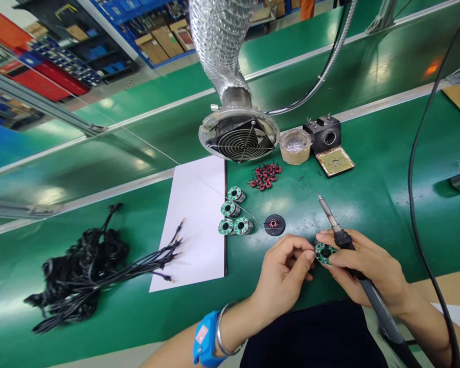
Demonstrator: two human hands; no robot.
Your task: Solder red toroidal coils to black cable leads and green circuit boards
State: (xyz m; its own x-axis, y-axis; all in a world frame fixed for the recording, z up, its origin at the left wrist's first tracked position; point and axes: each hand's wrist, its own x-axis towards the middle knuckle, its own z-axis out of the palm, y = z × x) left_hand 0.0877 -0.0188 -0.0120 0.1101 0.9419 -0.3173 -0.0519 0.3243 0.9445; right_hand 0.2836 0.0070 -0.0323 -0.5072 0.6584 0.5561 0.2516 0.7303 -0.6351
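Note:
My right hand (368,266) holds a soldering iron (331,214), its tip pointing up and away from me. The same hand grips a small part topped by a ring-shaped green circuit board (323,252) between thumb and fingers. Close against that board's left edge, my left hand (285,273) is closed in a pinch; what is between its fingertips is too small to make out. Ahead of my left hand, a black round disc (275,225) carries a small red ring-shaped part. Several metal cylinders with green ring boards (235,210) stand to its left.
A fume extractor hood (239,135) hangs over the bench. Behind lie red-and-black small parts (266,176), a solder-waste tub (295,146) and an iron stand (327,135) with sponge. Black cables (88,271) reach onto white paper (199,230). The iron's cord (416,214) loops at right.

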